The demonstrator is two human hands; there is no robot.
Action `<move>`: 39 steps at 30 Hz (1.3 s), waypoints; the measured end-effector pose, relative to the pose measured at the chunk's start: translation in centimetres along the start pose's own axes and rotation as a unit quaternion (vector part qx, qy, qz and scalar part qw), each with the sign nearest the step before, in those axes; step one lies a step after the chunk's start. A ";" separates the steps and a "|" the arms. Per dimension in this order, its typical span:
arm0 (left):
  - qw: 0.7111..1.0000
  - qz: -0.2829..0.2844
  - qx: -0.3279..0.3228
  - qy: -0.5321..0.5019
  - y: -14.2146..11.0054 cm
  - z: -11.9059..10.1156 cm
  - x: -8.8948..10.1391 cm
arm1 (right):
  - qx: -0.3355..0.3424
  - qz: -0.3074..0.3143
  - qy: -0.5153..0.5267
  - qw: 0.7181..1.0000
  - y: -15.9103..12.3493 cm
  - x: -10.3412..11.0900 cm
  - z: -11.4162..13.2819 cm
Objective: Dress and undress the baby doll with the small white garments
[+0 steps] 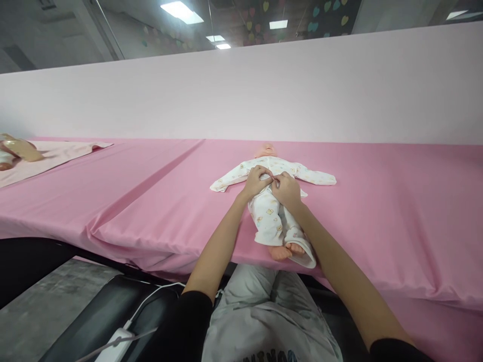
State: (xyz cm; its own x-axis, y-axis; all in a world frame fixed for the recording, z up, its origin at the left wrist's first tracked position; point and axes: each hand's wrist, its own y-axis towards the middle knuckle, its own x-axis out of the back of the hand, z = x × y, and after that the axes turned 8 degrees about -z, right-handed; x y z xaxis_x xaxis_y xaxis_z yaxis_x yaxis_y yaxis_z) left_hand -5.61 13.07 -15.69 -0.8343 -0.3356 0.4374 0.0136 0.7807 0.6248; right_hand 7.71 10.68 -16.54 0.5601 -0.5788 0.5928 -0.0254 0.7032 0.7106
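Your left hand (258,182) and right hand (287,189) each grip, fingertips pinched, the white patterned cloth baby outfit (266,213) near the pink-covered desk's (158,201) front edge.

A plain white wall (241,95) runs along the far edge of the pink surface (377,211). Above it, glass (132,30) shows bright rectangular lights (182,12) and, on a dark patch, small coloured hearts (313,26). Below the near edge, towards the left corner, lie a black seat (94,311) and mottled grey floor (49,296).
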 end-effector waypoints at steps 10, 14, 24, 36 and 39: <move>1.000 -0.019 -0.001 -0.019 0.0 0.0 -0.1 | -0.008 0.003 -0.011 1.000 0.1 -0.2 -0.1; 0.999 -0.024 0.011 -0.031 0.0 -0.1 0.0 | -0.011 0.010 -0.009 1.000 0.2 -0.2 -0.1; 0.999 -0.027 0.008 -0.027 -0.1 -0.1 0.0 | -0.013 0.028 -0.022 0.999 0.2 0.2 0.2; 0.999 -0.034 0.006 -0.032 -0.1 0.1 -0.2 | -0.015 0.026 -0.006 1.000 0.2 0.1 0.1; 0.999 -0.036 0.008 -0.032 -0.1 0.0 -0.2 | -0.018 0.030 -0.006 0.999 0.2 0.3 0.1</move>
State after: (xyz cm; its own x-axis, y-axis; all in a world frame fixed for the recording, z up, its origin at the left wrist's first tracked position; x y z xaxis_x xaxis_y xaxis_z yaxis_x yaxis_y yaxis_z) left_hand -5.49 13.10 -15.83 -0.8660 -0.3576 0.3496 -0.0562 0.7642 0.6425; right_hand 7.74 10.62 -16.20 0.5479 -0.5402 0.6388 -0.0288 0.7509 0.6598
